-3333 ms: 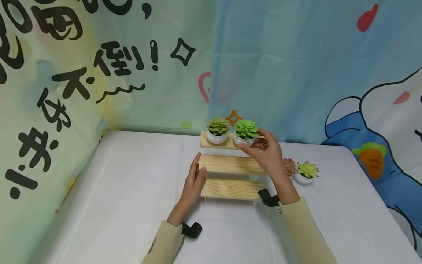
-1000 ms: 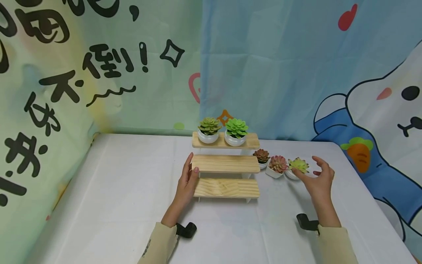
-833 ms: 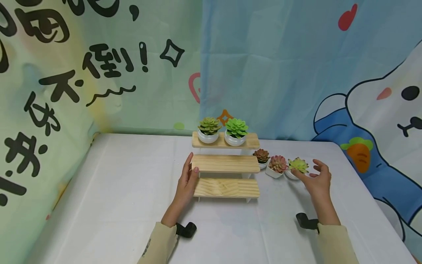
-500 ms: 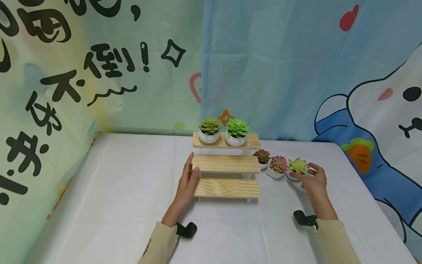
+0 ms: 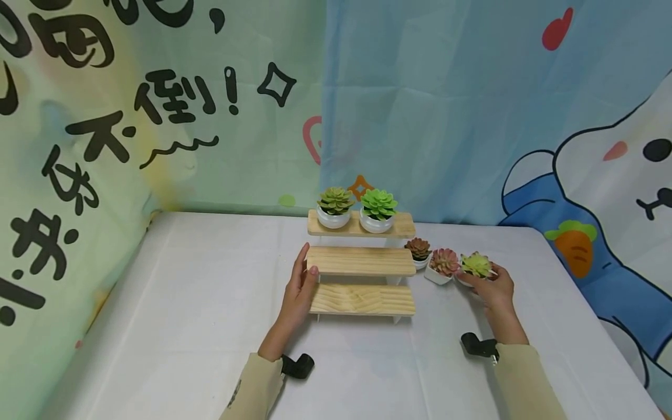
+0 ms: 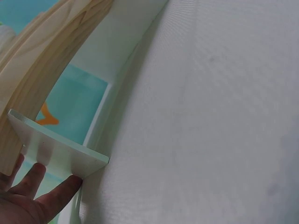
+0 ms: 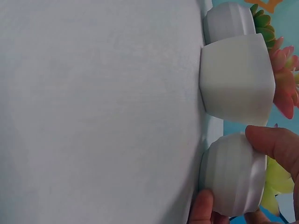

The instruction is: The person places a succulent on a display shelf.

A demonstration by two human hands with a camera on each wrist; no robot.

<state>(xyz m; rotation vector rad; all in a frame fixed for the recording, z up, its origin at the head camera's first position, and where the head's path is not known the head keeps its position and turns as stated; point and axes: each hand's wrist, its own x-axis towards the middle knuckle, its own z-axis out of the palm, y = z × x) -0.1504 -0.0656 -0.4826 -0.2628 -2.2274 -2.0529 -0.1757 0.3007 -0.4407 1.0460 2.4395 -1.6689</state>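
Observation:
In the head view my right hand [image 5: 496, 291] holds a yellow-green potted succulent [image 5: 476, 265] at the right of the table. The right wrist view shows thumb and fingers around its round white pot [image 7: 233, 175], low at the tabletop. My left hand [image 5: 298, 296] rests against the left side of a three-tier wooden stand [image 5: 362, 261]. Its nearly straight fingers touch the white side support [image 6: 60, 149] in the left wrist view. Two green potted succulents, one olive [image 5: 335, 204] and one bright [image 5: 378, 207], sit on the top tier. The two lower tiers are bare.
A pink succulent [image 5: 444, 263] in an angular white pot stands just left of the held one. Beyond it, a brownish succulent [image 5: 417, 249] sits by the stand's right edge. A white cloth covers the table [image 5: 210, 303], and printed curtains [image 5: 420, 105] hang behind it.
My right hand left the bright green succulent on the top tier, moved right and down to the yellow-green one, and closed its fingers around the pot. The left hand stays at the stand.

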